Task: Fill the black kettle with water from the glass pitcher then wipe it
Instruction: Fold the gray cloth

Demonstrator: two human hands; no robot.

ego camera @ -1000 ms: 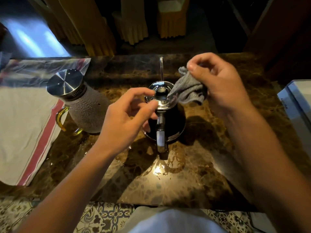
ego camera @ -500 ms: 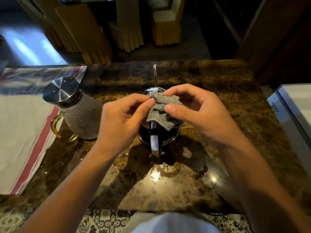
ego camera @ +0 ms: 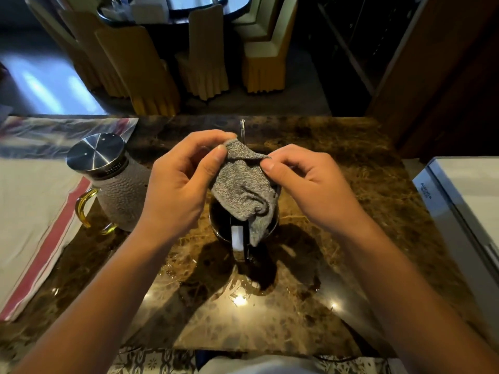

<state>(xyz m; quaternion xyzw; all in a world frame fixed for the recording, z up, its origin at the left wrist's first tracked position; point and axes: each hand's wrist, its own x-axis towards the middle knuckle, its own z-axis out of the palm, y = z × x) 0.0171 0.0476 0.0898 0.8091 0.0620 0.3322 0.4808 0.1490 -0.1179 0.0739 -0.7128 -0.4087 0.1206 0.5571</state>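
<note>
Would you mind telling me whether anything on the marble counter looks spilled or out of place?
Nothing is knocked over. The glass pitcher and black kettle stand upright. The shiny patch on the counter in front of the kettle may be water or only glare. Both hands pinch the grey cloth above the kettle.

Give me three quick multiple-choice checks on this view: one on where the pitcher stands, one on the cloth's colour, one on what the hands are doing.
1. Where does the glass pitcher stand relative to the black kettle?
A. To its left
B. To its right
C. Behind it

2. What colour is the cloth?
A. Red
B. Grey
C. Yellow

3. What state are the hands in?
A. Both lie flat on the marble counter
B. Only the right hand holds the cloth
C. Both pinch the cloth above the kettle

Answers: 1 A, the pitcher with its steel lid sits left of the kettle; 2 B, the knit is grey throughout; 3 C, the left hand and right hand each pinch an upper corner, and the cloth hangs over the kettle.
</note>
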